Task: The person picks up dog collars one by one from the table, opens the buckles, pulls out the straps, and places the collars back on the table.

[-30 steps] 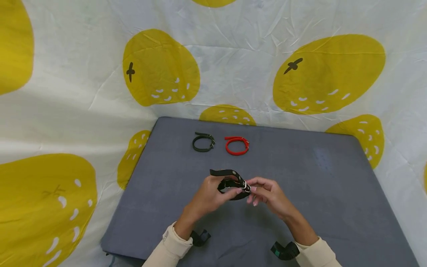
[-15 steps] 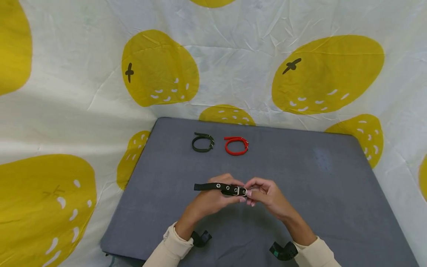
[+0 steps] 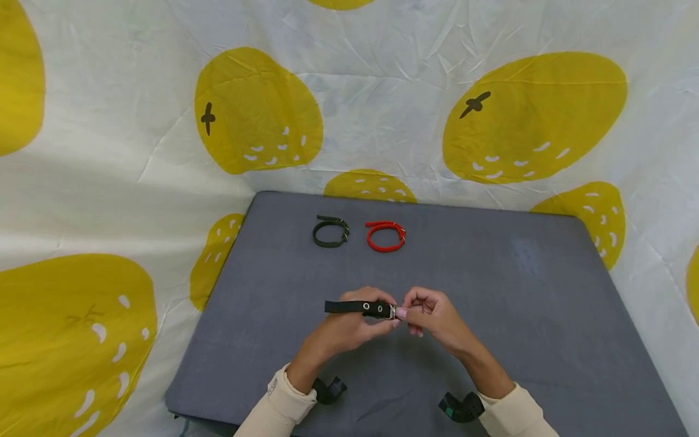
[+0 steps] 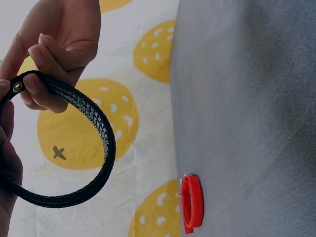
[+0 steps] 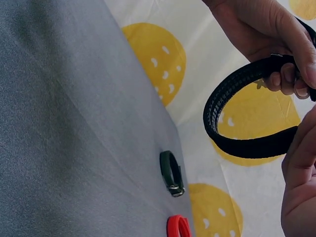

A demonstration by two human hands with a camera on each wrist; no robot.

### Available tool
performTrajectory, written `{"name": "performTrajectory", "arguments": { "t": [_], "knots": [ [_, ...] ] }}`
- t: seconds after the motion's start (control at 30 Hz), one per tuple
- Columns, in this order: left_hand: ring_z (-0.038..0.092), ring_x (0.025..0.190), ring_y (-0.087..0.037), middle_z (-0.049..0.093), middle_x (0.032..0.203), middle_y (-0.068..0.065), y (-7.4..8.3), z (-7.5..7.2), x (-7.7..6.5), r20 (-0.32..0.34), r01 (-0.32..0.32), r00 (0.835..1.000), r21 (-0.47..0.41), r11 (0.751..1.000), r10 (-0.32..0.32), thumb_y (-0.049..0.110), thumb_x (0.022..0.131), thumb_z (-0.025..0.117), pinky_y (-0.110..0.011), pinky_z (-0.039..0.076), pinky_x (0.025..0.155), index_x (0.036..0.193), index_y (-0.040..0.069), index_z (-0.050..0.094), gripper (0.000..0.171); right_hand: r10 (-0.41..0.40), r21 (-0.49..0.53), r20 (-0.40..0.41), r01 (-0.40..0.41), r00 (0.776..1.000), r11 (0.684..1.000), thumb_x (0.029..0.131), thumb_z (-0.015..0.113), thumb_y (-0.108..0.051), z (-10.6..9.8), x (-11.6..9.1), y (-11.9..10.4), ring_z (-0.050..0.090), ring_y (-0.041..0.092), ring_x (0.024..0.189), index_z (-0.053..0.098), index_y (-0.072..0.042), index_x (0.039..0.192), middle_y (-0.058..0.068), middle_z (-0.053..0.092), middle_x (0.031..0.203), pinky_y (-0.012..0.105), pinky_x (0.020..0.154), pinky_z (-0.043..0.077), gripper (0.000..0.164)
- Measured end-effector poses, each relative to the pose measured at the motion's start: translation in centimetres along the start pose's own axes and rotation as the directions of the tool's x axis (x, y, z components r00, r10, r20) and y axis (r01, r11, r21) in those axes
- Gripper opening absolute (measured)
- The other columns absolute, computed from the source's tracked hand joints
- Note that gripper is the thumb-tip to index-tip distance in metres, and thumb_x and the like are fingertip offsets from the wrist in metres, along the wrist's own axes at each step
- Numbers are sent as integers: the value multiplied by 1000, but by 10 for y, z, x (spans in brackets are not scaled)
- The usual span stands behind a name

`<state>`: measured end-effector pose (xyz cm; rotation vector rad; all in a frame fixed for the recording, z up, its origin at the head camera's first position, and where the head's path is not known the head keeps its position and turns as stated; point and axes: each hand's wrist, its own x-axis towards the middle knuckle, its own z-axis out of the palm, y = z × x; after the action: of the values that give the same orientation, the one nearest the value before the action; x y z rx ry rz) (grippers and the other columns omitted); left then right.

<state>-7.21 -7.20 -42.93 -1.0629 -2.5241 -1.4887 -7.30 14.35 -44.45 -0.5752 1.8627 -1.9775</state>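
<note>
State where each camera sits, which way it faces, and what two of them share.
Head: on the head, looking forward and down at the black strap over the table; left hand, right hand and sleeves show.
Left wrist: on that wrist, facing the strap's loop and backdrop, image turned sideways; left hand cropped at left, right hand on top.
Right wrist: likewise sideways; left hand on top, right hand cropped at lower right.
Both wrist views share the black strap and red strap.
</note>
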Motion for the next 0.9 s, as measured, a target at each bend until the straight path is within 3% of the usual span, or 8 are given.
{"name": "performTrajectory", "arguments": {
  "t": [0.2,0.33,0.57,0.7,0.8,0.9],
  "knots": [
    [54,74,-1,59,94,6,3,0,-2,18,11,1000,-62,998,-10,20,89,65,-21,50,62,107,17,58,20,-62,37,-4,62,998,997,90,56,4,-1,-1,1,45,12,46,48,1,80,9,48,64,31,38,37,13],
    [54,71,-3,60,94,3,5,1,-2,11,-21,1000,-119,993,23,16,89,64,-20,49,60,113,15,59,24,-139,89,16,137,990,987,90,54,8,-3,-2,3,41,13,43,45,1,77,10,47,67,30,34,33,17],
    [51,65,-3,62,90,10,4,-1,-5,-18,-22,1000,-190,982,19,14,86,67,-25,48,54,105,22,66,21,-215,158,39,206,976,966,88,51,10,-4,-4,5,41,16,43,43,1,77,6,47,68,31,33,32,17],
    [49,64,-3,60,85,12,4,-3,-5,-14,-35,999,-153,988,33,14,86,67,-20,45,53,104,23,67,20,-163,95,31,160,986,983,90,52,10,-5,-8,4,38,23,40,50,3,83,11,45,62,35,33,31,10],
    [49,65,-2,60,85,11,3,-4,-5,7,-16,1000,-105,994,17,12,85,67,-18,44,54,104,20,67,20,-77,-30,9,77,997,997,91,55,4,-5,-10,1,37,25,36,57,0,91,11,44,51,34,31,31,4],
    [51,70,-1,61,90,11,1,-3,-5,49,14,999,-52,999,-11,14,87,68,-16,46,59,106,20,66,20,-13,-143,11,14,1000,990,94,57,-6,-3,-10,-2,41,25,37,60,-3,97,11,46,49,33,34,36,5]
  ]
}}
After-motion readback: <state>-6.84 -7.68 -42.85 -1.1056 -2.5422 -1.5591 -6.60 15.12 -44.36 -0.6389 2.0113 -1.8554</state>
